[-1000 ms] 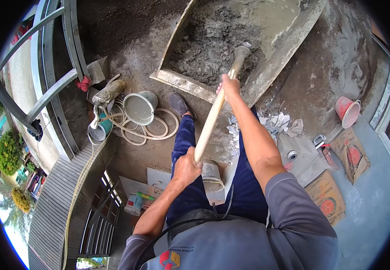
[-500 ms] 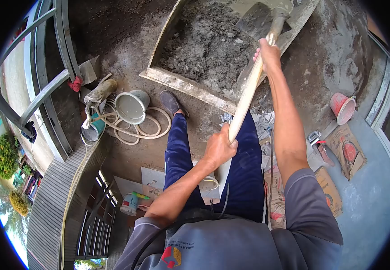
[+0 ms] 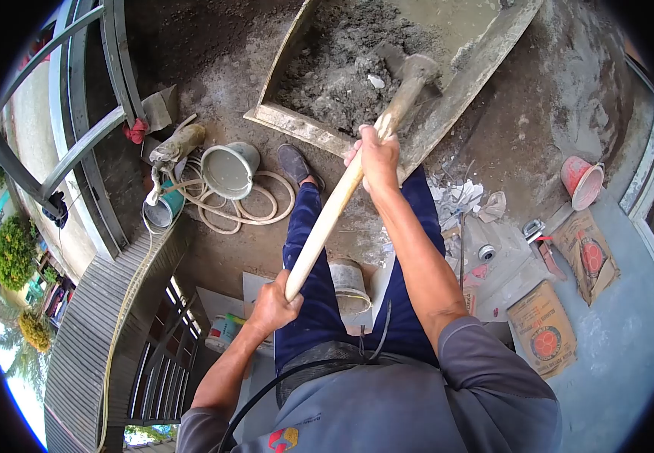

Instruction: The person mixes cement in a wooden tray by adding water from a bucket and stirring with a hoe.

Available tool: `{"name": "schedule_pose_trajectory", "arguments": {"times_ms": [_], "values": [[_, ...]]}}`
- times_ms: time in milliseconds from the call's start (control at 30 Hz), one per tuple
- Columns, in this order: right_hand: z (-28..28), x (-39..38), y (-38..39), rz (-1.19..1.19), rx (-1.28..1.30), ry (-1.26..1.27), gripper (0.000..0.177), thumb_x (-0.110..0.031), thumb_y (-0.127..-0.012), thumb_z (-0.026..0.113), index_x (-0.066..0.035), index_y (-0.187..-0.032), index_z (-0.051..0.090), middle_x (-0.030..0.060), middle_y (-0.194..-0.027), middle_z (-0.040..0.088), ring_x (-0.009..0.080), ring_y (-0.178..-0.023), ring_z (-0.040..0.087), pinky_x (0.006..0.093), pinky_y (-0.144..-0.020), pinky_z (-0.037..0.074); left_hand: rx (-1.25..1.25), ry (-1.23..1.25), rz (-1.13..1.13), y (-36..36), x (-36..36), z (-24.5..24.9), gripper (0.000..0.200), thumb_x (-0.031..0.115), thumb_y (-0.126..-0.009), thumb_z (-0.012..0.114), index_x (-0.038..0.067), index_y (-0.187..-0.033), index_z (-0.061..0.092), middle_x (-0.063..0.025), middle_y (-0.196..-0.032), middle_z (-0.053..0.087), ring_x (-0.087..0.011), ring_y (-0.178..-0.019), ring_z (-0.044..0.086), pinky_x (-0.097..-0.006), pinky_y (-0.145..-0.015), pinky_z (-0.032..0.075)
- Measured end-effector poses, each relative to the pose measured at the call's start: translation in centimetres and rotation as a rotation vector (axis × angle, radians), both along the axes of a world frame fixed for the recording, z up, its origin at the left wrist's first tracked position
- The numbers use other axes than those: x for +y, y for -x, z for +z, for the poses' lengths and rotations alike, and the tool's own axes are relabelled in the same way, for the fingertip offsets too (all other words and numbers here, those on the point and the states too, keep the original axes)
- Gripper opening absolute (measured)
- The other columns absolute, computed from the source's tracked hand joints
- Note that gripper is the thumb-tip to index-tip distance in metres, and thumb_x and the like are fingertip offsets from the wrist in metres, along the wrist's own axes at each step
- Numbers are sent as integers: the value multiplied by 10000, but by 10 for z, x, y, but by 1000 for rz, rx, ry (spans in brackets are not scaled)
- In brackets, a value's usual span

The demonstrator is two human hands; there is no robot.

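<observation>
A long wooden handle runs diagonally across the view. My left hand is wrapped round its lower end, above my thigh. Farther up, my right hand grips the shaft near the front edge of a mixing trough. The tool's head is down in the trough, its blade blurred and partly hidden in the mix. Lumpy grey wet mortar fills the near left of the trough, with thinner watery mix at the far right.
Left of the trough stand a grey bucket, a teal bucket and a coiled hose. Another bucket is between my legs. A red bucket, paper sacks and a metal railing flank the area.
Both hands have moved left and nearer my body with the handle. The tool's head has shifted from the trough's right edge down and left into the mortar.
</observation>
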State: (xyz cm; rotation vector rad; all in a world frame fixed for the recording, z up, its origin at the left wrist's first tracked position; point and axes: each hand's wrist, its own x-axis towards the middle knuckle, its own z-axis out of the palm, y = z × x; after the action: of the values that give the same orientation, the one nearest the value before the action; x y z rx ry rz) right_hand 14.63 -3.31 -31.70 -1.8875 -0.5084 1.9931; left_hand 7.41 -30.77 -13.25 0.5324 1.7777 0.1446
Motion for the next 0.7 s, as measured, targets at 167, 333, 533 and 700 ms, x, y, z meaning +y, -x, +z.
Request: {"name": "schedule_pose_trajectory", "arguments": {"times_ms": [167,333,533,700], "values": [[24,146,-20,130,-128,-286,321,-139,-917,630,80,-1077,458,105,-747,553,169,-532,575,331,-457,551,-22,-274,37,-51,102,-57,289,108,-814,687,-8,-1026,529,-310,-779,662,-510,-795,680,-539,-714,548],[-95,183,-32,261,-224,-146,317,-142,-922,625,85,-1088,478,106,-776,556,186,-568,590,363,-489,573,30,-217,49,-59,160,-82,301,119,-812,689,-2,-1024,513,-321,-791,665,-510,-801,680,-568,-737,545],[-137,2,-13,-87,-52,208,235,-201,-925,642,-31,-986,492,72,-682,516,207,-471,527,414,-418,506,155,-51,-102,0,48,-51,280,126,-806,690,16,-1004,526,-296,-759,669,-498,-765,688,-570,-711,552],[-19,-16,12,1,-30,19,282,-142,-916,648,-14,-1060,442,77,-677,526,192,-437,525,378,-394,507,70,-18,55,-6,-16,-6,239,108,-806,676,17,-976,535,-299,-748,656,-505,-777,683,-545,-701,551]]}}
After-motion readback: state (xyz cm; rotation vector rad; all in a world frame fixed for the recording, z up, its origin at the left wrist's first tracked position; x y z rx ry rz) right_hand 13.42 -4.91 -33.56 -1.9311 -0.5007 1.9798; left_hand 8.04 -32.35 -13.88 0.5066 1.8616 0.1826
